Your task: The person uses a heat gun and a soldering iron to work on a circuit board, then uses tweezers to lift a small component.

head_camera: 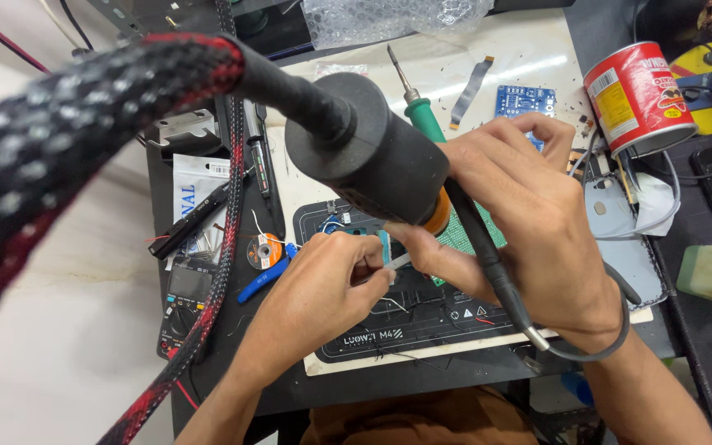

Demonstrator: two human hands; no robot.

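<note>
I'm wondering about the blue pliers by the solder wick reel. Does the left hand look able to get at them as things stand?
Probably yes: the blue pliers lie uncovered just beside the left hand, though its fingers pinch a small white piece.

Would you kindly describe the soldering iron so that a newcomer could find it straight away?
Start at the black work mat in the middle of the cluttered bench. Above it the right hand grips a pen-shaped tool, the soldering iron, whose metal tip points away towards the clear bubble wrap. Its green handle with an orange collar sets it apart from the big black cylinder beside it.
</note>
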